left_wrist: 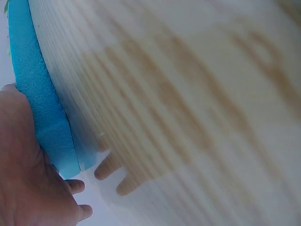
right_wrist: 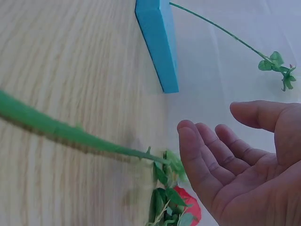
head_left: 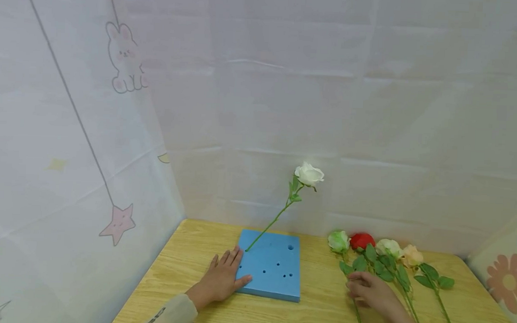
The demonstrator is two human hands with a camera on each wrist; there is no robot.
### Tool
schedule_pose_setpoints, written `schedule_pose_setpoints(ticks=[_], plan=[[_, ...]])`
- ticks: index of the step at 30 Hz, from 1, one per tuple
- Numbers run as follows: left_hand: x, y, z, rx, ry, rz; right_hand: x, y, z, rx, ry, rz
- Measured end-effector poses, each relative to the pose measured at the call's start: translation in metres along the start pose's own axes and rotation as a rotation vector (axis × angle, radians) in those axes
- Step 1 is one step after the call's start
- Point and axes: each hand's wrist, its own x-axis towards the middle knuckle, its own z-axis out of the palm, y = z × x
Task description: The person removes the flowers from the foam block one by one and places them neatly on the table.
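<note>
A blue foam block with several small holes lies on the wooden table. In one hole near its left edge stands a white rose, its stem slanting up to the right. My left hand rests at the block's left side, fingers straight, fingertips and thumb on its edge. My right hand hovers over the stem of a green-tinged rose. In the right wrist view its fingers are loosely bent, thumb apart, with nothing between them, and the green stem lies on the table beside them.
Right of the green-tinged rose lie a red rose, a cream rose and a peach rose, their leafy stems toward the front. A pale curtain hangs behind the table, another patterned one at the left.
</note>
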Motion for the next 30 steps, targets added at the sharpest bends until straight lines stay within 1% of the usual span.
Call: schedule_pose_setpoints(ticks=[7, 17, 21, 26, 30], plan=[[0.000, 0.000, 0.000, -0.003, -0.004, -0.005, 0.005, -0.012, 0.007, 0.024, 0.013, -0.024], [-0.002, 0.002, -0.003, -0.003, -0.010, -0.008, 0.009, -0.025, 0.020, 0.050, 0.061, -0.044], [-0.002, 0.002, -0.002, -0.005, -0.009, -0.003, 0.012, -0.031, 0.024, 0.060, 0.063, -0.068], [-0.003, 0.002, -0.002, -0.003, -0.004, 0.003, 0.015, -0.037, 0.030, 0.098, 0.063, -0.078], [-0.002, 0.002, -0.002, 0.004, -0.001, 0.002, 0.019, -0.041, 0.034, 0.125, 0.040, -0.117]])
